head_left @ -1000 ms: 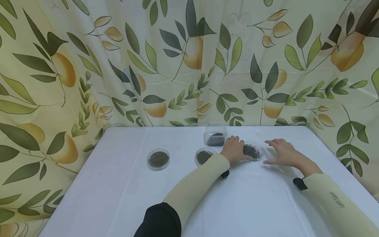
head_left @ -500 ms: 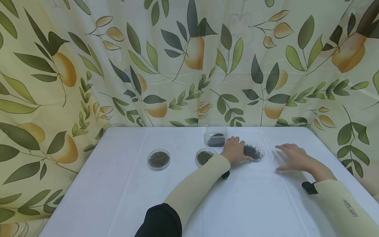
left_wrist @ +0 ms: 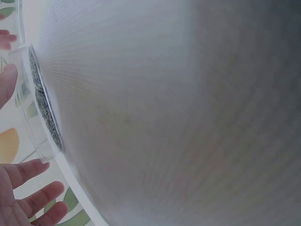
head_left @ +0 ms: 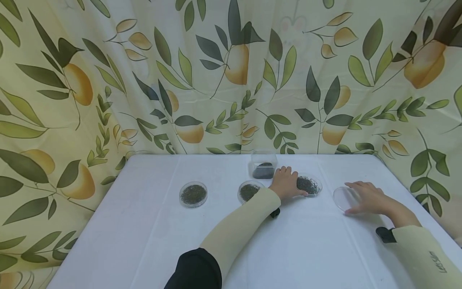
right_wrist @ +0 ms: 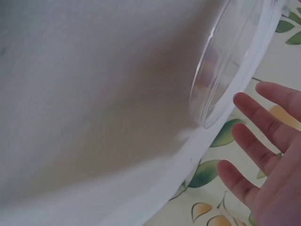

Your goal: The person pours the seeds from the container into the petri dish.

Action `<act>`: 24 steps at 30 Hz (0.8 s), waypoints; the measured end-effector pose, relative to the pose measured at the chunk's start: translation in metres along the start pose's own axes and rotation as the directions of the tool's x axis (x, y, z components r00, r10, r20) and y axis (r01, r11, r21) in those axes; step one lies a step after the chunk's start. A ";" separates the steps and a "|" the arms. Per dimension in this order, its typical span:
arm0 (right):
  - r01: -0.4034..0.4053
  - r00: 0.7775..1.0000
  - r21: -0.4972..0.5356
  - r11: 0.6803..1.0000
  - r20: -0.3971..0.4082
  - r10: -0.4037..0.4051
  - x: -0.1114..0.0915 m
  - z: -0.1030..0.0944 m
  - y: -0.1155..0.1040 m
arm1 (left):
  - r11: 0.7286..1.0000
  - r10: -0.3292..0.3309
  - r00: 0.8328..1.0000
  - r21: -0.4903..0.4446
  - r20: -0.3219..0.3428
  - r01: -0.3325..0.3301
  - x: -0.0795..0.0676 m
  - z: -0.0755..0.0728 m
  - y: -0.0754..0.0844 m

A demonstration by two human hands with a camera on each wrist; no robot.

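Note:
In the head view my left hand [head_left: 286, 184] holds the left side of a clear petri dish [head_left: 314, 188] with dark granules in it. In the left wrist view its thumb [left_wrist: 6, 84] lies by the wall of that dish [left_wrist: 45, 113], and a finger [left_wrist: 33, 170] reaches the opposite end. Farther right, a clear, shallow round dish or lid [head_left: 337, 204] stands beside my right hand [head_left: 371, 199], whose thumb and fingers spread about its right side. The right wrist view shows these fingers [right_wrist: 263, 115] fairly straight, near the rim of the clear dish [right_wrist: 200, 94].
Two more petri dishes of dark granules, one at left [head_left: 193, 194] and one partly behind my left sleeve [head_left: 249, 191], lie on the white-covered table [head_left: 151, 224]. A clear square tub [head_left: 263, 170] with dark material stands at the back edge. A patterned curtain [head_left: 231, 120] hangs behind.
My right hand has moved right and slightly toward me, from beside the granule dish to the clear dish. My left hand has stayed at the granule dish.

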State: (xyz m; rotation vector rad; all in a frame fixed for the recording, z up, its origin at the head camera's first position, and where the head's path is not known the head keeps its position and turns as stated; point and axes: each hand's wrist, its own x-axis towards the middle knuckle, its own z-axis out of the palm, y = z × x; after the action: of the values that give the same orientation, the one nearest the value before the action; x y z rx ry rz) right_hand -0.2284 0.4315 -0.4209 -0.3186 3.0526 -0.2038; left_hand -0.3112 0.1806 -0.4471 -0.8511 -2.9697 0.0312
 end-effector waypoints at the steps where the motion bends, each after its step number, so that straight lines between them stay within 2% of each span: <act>1: -0.001 1.000 0.004 1.000 0.002 0.001 -0.001 0.000 0.001 | 1.000 -0.001 1.000 0.000 0.003 0.001 0.000 0.000 0.000; 10: -0.039 0.998 -0.024 0.999 0.049 0.040 -0.004 0.003 0.009 | 1.000 -0.006 1.000 0.000 0.007 0.006 0.000 0.001 0.001; 24: -0.009 0.999 -0.030 0.999 0.037 0.010 0.002 -0.002 0.008 | 1.000 0.006 1.000 0.017 -0.018 -0.006 0.000 0.004 -0.001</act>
State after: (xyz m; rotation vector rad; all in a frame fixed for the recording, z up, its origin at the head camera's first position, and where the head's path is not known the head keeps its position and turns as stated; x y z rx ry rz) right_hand -0.2317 0.4394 -0.4205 -0.3064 3.0222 -0.1494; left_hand -0.3118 0.1801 -0.4507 -0.8542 -2.9461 0.0491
